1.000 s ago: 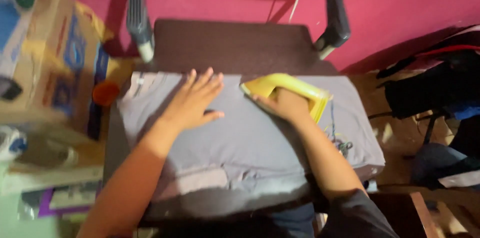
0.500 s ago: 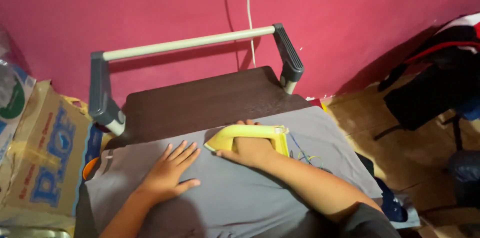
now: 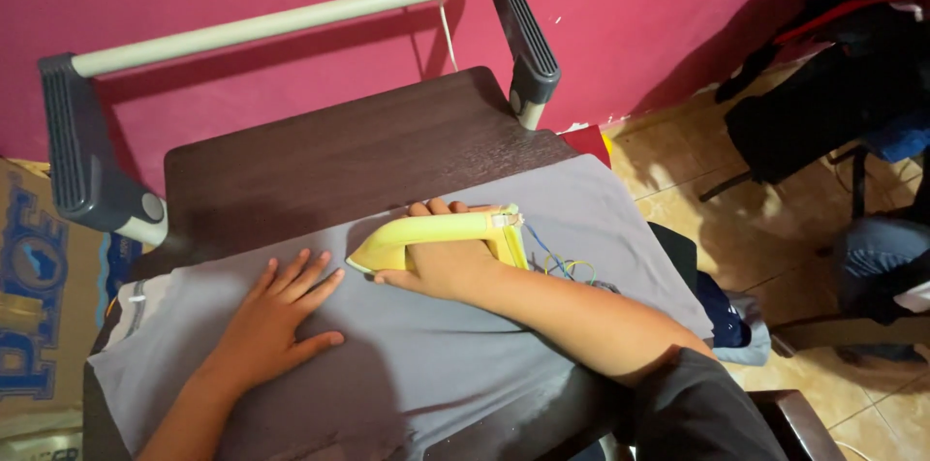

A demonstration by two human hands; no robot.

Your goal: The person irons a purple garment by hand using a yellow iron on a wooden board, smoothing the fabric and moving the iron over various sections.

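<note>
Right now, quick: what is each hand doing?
Left hand: open, flat on the grey cloth, holding nothing.
Right hand: closed around the yellow iron on that cloth.

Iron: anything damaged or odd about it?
Yes. At the rear of the yellow iron, gripped by the right hand, thin blue and yellow wires trail loose onto the grey cloth, looking exposed rather than sheathed. The left hand lies flat on the cloth.
</note>
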